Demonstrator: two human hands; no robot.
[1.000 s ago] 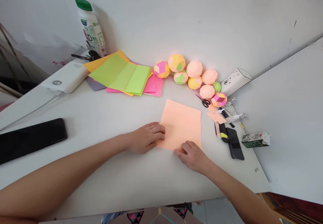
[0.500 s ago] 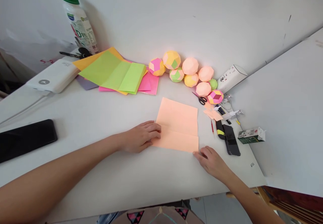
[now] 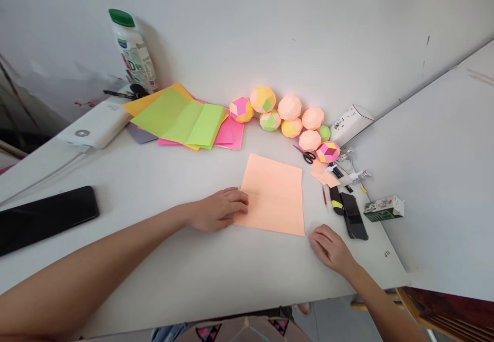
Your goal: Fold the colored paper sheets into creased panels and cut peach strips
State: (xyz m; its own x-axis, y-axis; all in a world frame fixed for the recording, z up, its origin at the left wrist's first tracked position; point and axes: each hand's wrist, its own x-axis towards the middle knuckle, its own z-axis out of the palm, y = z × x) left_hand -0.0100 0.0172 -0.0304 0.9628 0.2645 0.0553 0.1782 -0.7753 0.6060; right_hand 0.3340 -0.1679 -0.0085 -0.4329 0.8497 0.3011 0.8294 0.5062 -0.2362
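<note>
A sheet of peach paper (image 3: 276, 198) lies flat on the table in front of me, with a faint crease across it. My left hand (image 3: 222, 209) rests at its left edge, bent fingertips on the paper and the hand otherwise on the table; it does not grip the sheet. Just off the lower right corner is my right hand (image 3: 330, 249), fingers curled together and nothing visible in them. Beyond the sheet, folded paper balls (image 3: 289, 107) in peach, yellow, pink and green stand along the wall. Black-handled scissors (image 3: 307, 157) lie in front of them.
Coloured paper sheets (image 3: 165, 115) are stacked at the back left, near a white power bank (image 3: 92, 128) and a bottle (image 3: 135, 54). A black phone (image 3: 50, 218) lies at left. On the right are another phone (image 3: 353, 216), a drink carton (image 3: 384, 207) and paper scraps (image 3: 326, 177).
My right hand has let go of the paper's lower right corner and moved slightly right. The lower part of the sheet now lies flatter. My left hand stays at the left edge.
</note>
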